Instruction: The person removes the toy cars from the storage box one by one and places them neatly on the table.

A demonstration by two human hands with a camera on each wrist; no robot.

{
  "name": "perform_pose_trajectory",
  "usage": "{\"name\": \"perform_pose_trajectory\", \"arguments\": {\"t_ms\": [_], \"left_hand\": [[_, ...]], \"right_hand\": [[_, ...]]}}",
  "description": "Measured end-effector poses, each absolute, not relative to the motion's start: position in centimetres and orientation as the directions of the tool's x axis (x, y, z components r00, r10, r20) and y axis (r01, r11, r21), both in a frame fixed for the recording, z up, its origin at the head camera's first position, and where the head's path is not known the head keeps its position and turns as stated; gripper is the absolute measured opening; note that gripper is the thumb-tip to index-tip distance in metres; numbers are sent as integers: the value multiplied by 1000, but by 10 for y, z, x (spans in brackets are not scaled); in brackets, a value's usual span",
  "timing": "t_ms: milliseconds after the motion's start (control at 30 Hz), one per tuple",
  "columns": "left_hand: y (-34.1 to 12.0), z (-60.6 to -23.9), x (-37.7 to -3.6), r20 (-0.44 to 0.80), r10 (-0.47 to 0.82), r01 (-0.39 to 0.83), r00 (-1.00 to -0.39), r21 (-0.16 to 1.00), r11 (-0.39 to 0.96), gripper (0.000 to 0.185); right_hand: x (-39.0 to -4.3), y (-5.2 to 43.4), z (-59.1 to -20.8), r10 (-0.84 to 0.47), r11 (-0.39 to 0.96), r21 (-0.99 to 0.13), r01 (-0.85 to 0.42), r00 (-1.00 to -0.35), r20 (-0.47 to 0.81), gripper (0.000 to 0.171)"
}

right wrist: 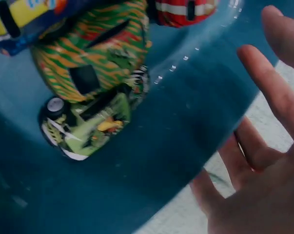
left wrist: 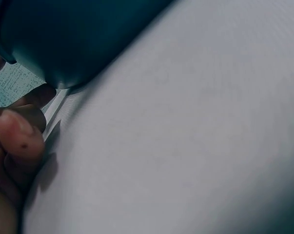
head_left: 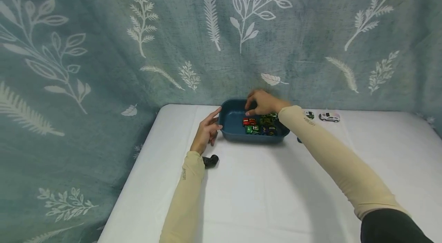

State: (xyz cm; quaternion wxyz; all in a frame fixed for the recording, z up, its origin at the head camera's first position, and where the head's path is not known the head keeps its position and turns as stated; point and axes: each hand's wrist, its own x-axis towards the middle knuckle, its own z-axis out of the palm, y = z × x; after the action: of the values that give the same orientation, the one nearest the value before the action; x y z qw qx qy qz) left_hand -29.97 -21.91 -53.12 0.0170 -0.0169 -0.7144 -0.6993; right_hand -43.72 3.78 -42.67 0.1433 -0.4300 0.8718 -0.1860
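there, toy cars (head_left: 259, 125) inside the blue tray (head_left: 230, 130), both hands loose-fingered, gripping nothing

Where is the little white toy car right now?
In the head view the white toy car sits on the white table at the back right, outside the blue tray, beyond the right hand.

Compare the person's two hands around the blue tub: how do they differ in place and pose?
The left hand rests on the table against the outside wall of the blue tub; the right hand is raised over the tub, above the toy cars. The left hand's fingers touch the tub; the right hand's fingers are spread and hold nothing. Both wear beige sleeves, and neither holds a car.
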Motion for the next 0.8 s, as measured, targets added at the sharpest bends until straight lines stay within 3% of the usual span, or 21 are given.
{"name": "perform_pose_trajectory", "arguments": {"t_ms": [367,800], "left_hand": [[-217,-530,-301,41,-4,41,-999,999,1,72],[-216,-531,-297,47,-19,47,-999,999,16,71]], "right_hand": [[-442,44,-439,-711,697,-424,-578,-637,-298,30],[-436,41,-447,-725,686,-315,-656,-650,-226,26]]}}
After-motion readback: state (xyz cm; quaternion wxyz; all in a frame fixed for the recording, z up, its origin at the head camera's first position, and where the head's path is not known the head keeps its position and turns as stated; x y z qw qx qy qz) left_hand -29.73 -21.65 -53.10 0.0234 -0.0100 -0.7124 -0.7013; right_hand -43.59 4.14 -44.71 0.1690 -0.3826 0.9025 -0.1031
